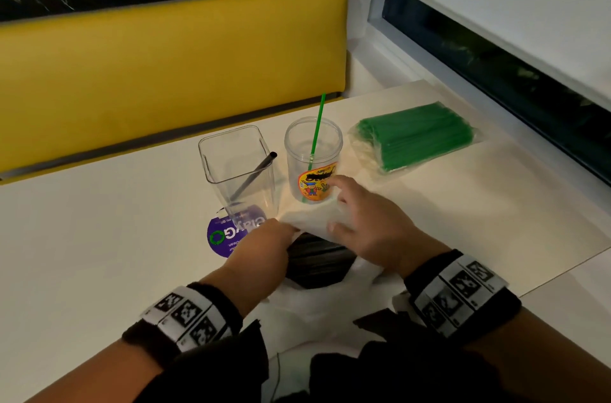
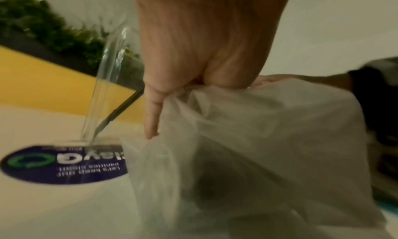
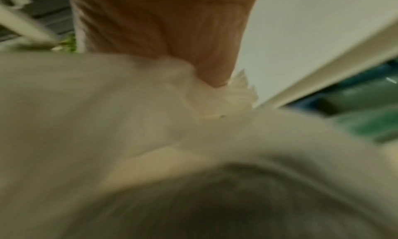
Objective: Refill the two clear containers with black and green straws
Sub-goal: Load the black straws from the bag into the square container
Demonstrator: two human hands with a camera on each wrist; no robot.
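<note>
A translucent white plastic bag (image 1: 314, 221) of black straws (image 1: 317, 260) lies on the table in front of me. My left hand (image 1: 264, 244) pinches the bag's left edge (image 2: 193, 96). My right hand (image 1: 360, 224) pinches its right edge (image 3: 226, 96), with the index finger stretched forward. Behind the bag stand a square clear container (image 1: 238, 168) with one black straw (image 1: 256, 176) and a round clear cup (image 1: 314, 158) with a colourful sticker and one green straw (image 1: 316, 131). A pack of green straws (image 1: 416, 138) lies at the right.
A purple round sticker (image 1: 224, 237) is on the cream table (image 1: 99, 254) under the square container. A yellow bench back (image 1: 165, 65) runs behind the table. A window ledge and dark window (image 1: 496, 72) are on the right.
</note>
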